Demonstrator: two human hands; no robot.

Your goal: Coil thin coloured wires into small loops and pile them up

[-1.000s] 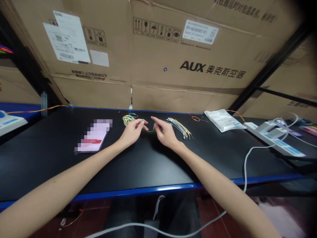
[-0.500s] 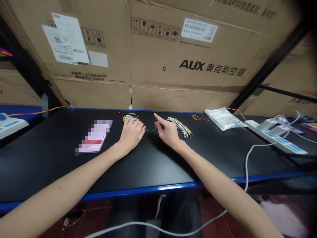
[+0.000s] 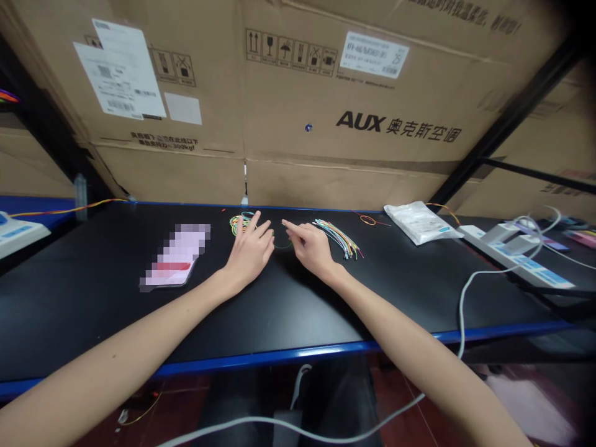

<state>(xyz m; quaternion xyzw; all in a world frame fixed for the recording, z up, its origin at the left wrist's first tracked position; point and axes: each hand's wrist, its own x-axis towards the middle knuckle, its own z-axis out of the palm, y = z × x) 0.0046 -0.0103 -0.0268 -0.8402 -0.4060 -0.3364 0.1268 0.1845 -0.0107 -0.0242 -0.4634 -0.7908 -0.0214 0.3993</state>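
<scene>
My left hand (image 3: 250, 249) rests on the black table with its fingers spread, holding nothing, and its fingertips reach the tangled coil of thin multicoloured wires (image 3: 241, 224). My right hand (image 3: 310, 246) lies a little to the right, fingers pointing left and holding nothing visible. Between the hands, a thin green wire (image 3: 282, 246) curves over the tabletop, and its ends are hard to see. A loose bundle of coloured wires (image 3: 339, 239) fans out just right of my right hand.
A phone with a pixelated screen (image 3: 174, 257) lies left of my hands. Behind to the right are a small orange wire loop (image 3: 368, 220) and a white plastic bag (image 3: 419, 222). A white power strip (image 3: 514, 259) and cables sit further right. Large cardboard boxes stand behind the table.
My fingertips pinched the green wire a second ago; now it lies on the table. My left hand has moved back from covering the coil, its fingers spreading. My right hand has shifted slightly left.
</scene>
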